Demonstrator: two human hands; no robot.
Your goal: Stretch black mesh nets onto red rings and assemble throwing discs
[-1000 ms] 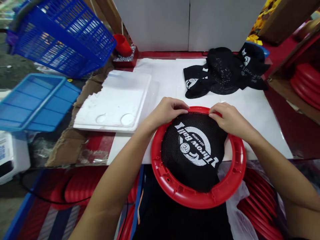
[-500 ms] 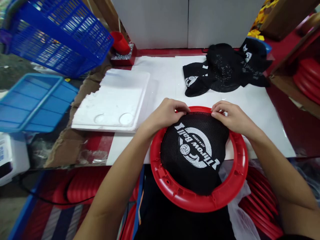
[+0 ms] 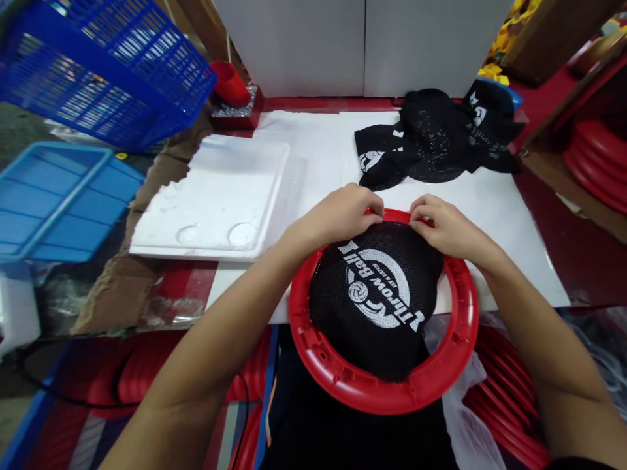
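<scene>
A red plastic ring [image 3: 337, 375] leans over the table's front edge in front of my body. Inside it lies a black mesh cloth [image 3: 333, 300] with white "Throw Ball" lettering, its upper edge at the top of the ring. My left hand [image 3: 353, 212] is closed, thumb and fingers pinching the cloth's edge against the ring's upper left rim. At the upper right, my right hand [image 3: 443, 223] pinches the same edge with bent fingers. Both sets of fingertips partly hide the edge they grip. A gap shows between cloth and ring at the lower right.
Black printed mesh pieces [image 3: 435, 137] lie heaped at the back of the white-covered table. A foam lid [image 3: 220, 196] is on the left, with a red cup [image 3: 230, 83] behind it. Blue baskets [image 3: 112, 72] stand farther left. Red rings [image 3: 504, 391] are stacked below the table.
My left hand has slid a little right along the ring's top edge, closer to my right hand. The whole view has shifted slightly.
</scene>
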